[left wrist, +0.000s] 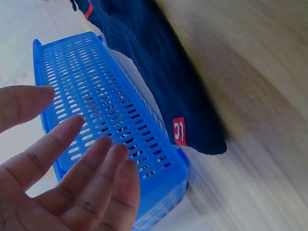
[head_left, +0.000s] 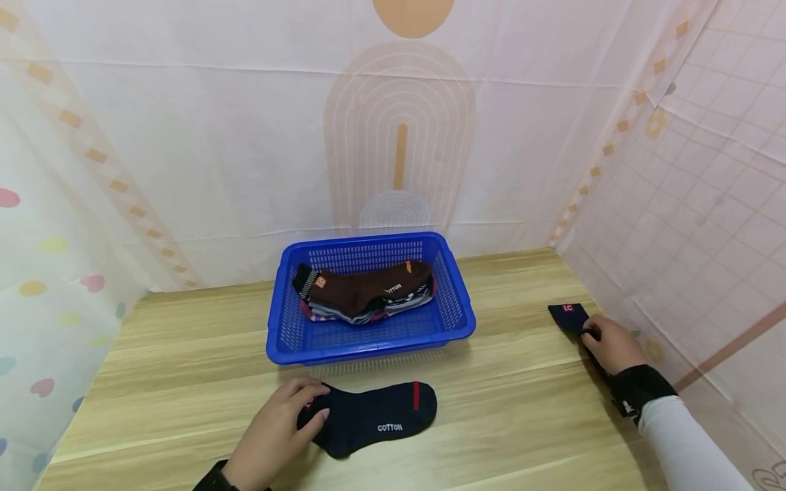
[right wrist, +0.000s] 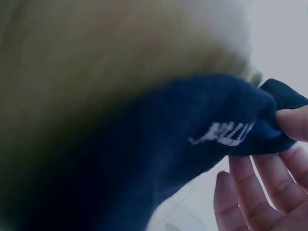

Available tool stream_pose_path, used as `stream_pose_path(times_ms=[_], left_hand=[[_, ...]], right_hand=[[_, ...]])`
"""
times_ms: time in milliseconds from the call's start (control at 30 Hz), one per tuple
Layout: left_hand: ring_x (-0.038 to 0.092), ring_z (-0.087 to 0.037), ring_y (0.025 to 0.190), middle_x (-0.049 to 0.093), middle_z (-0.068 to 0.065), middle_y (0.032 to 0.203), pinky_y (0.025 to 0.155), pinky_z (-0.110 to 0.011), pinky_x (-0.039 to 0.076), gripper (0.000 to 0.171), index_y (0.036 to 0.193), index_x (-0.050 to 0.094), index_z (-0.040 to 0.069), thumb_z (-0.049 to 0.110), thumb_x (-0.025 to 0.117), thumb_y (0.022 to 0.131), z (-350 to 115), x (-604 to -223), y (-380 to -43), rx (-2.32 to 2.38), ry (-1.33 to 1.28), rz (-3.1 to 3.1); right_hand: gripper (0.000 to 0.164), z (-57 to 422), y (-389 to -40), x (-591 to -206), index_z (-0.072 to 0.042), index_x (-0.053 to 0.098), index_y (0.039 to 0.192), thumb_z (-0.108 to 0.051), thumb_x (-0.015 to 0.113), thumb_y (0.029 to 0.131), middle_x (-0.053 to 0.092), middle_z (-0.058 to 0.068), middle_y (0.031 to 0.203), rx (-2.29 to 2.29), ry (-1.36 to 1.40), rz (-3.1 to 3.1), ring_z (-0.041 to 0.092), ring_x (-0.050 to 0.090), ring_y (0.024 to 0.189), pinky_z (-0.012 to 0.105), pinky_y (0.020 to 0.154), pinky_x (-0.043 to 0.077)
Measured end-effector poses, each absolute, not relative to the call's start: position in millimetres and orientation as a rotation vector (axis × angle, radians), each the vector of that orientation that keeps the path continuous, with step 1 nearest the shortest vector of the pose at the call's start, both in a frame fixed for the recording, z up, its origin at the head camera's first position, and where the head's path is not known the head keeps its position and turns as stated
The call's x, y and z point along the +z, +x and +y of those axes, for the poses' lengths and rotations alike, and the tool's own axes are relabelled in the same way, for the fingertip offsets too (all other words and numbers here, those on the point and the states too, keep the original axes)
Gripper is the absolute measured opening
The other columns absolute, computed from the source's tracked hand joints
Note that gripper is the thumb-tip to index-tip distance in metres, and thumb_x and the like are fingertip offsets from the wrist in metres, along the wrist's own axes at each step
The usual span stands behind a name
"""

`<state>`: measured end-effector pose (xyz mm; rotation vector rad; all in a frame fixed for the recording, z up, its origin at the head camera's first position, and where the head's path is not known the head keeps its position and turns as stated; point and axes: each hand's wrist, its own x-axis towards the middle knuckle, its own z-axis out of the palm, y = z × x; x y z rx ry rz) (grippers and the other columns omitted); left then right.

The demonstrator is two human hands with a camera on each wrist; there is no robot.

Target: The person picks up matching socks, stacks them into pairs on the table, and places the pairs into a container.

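Observation:
A dark navy sock (head_left: 368, 416) with a red stripe and the word COTTON lies flat on the wooden table in front of the basket. Over its cuff end hovers or rests my left hand (head_left: 276, 429); in the left wrist view its fingers (left wrist: 91, 159) are spread, apart from the sock, with nothing between them. At the far right, my right hand (head_left: 616, 346) pinches another dark navy sock (head_left: 568, 316) between thumb and fingers. That sock's cuff bears a small red LC label, and its remaining length hangs partly behind the hand.
A blue perforated basket (head_left: 371, 353) stands at the back middle of the table (head_left: 202, 354). Inside is a stack of socks, topped by a brown sock (head_left: 344, 288). Patterned cloth walls (head_left: 245, 136) border the table at the back and sides.

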<state>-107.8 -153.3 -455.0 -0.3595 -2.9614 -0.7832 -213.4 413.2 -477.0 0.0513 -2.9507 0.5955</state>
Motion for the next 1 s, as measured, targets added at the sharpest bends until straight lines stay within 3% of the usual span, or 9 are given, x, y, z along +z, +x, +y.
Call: stream_pose_path(times_ms=[233, 400, 733, 1000], left_hand=[[0.063, -0.021, 0.116, 0.065, -0.004, 0.119, 0.099, -0.045, 0.053, 0.024, 0.113, 0.073, 0.013, 0.02, 0.075, 0.091, -152, -454, -108, -0.793, -0.354, -2.962], [0.063, -0.02, 0.115, 0.065, -0.003, 0.118, 0.099, -0.044, 0.053, 0.023, 0.112, 0.073, 0.013, 0.02, 0.076, 0.09, -152, -456, -109, -0.788, -0.367, -2.948], [0.063, -0.017, 0.115, 0.066, 0.0, 0.117, 0.1, -0.044, 0.053, 0.022, 0.113, 0.073, 0.014, 0.02, 0.075, 0.092, -149, -456, -111, -0.835, -0.37, -2.966], [0.062, -0.012, 0.113, 0.066, 0.006, 0.116, 0.098, -0.042, 0.054, 0.02, 0.114, 0.072, 0.019, 0.023, 0.071, 0.095, -142, -449, -111, -0.948, -0.364, -2.992]], right_hand=[[0.018, 408, -207, -467, 0.002, 0.061, 0.113, -0.008, 0.061, 0.098, 0.07, 0.023, 0.099, 0.73, 0.017, -2.83, 0.036, 0.068, 0.085, 0.036, 0.07, 0.05], [0.015, 399, -202, -460, -0.002, 0.063, 0.111, -0.01, 0.062, 0.098, 0.071, 0.019, 0.097, 0.77, 0.031, -2.737, 0.03, 0.068, 0.083, 0.025, 0.068, 0.047], [0.017, 365, -186, -429, -0.005, 0.065, 0.113, -0.015, 0.063, 0.1, 0.071, 0.015, 0.102, 0.929, 0.115, -2.62, -0.019, 0.049, 0.085, 0.008, 0.076, 0.042], [0.011, 323, -174, -395, -0.007, 0.067, 0.108, -0.009, 0.065, 0.098, 0.069, 0.008, 0.102, 1.029, 0.281, -2.498, -0.014, 0.055, 0.091, 0.009, 0.084, 0.044]])
